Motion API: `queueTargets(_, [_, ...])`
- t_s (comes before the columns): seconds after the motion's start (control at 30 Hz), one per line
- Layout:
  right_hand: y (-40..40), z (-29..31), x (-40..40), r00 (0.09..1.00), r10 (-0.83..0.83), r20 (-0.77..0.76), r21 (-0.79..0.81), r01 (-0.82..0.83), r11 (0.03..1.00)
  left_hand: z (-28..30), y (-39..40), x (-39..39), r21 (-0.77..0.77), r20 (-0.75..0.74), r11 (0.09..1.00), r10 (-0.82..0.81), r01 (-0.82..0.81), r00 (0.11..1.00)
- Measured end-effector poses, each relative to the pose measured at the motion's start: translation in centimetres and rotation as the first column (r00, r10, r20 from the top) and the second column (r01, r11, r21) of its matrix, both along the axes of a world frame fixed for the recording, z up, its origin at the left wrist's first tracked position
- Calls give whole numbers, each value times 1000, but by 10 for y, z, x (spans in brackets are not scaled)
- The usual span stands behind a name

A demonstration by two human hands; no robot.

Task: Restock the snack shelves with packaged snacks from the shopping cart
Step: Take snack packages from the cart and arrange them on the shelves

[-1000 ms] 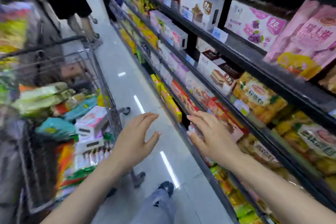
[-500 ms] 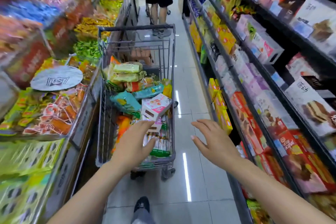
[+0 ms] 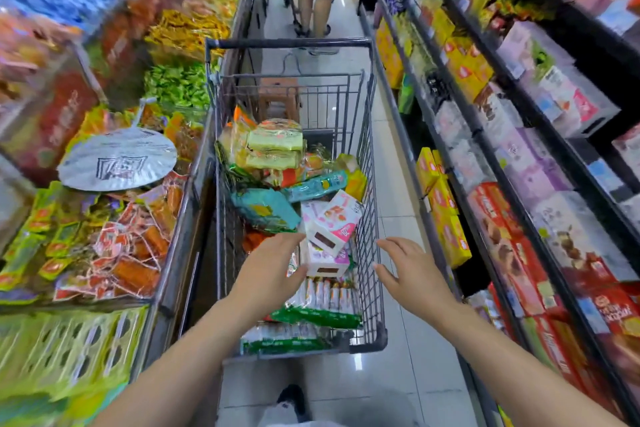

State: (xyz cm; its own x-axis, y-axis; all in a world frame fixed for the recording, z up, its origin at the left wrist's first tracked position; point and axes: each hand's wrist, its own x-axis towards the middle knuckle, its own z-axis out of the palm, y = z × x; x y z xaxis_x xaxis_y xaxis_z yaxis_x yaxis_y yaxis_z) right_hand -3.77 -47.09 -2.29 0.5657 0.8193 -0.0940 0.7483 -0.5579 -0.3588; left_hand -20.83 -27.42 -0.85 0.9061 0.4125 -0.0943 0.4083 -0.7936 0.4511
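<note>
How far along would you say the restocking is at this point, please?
Done: the shelves on the right look well filled. In hand: nothing yet; the left hand and right hand reach open toward the pink-and-white boxes. Left: the shopping cart is piled with snack packs.

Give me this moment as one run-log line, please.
left hand open over cart | right hand open | pink box unheld

Left bins (image 3: pixel 52 3) blur badly; left hand (image 3: pixel 266 274) hides cart (image 3: pixel 372 184) packs; box print unreadable.
</note>
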Motion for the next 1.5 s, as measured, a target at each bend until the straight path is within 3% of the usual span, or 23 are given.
queueTargets(0.4, [53, -38, 106, 984, 124, -127, -108, -138, 985, -63, 23, 111, -111, -262, 984, 105, -138, 959])
queueTargets(0.7, [72, -78, 165, 907, 333, -259, -160, -380, 911, -121, 24, 167, -46, -465, 959, 228, -280, 856])
queueTargets(0.87, [74, -85, 176, 883, 363, -297, -158, -421, 893, -140, 21, 180, -49, -555, 949, 233, -311, 798])
queueTargets(1.07, [68, -85, 177, 877, 339, -340, -163, -410, 897, -133, 13, 170, -93, -480, 910, 315, -405, 818])
queueTargets(1.23, [65, -75, 160, 896, 276, -347, -172, -351, 921, -105, 19, 134, -235, -351, 841, 394, -487, 850])
queueTargets(1.4, [70, -50, 124, 917, 148, -371, -136, -211, 968, -60, 22, 97, -297, -132, 863, 387, -409, 913])
queueTargets(1.5, [73, -24, 97, 895, 55, -443, -37, -79, 996, -30, 19, 83, -348, 15, 882, 343, -317, 939])
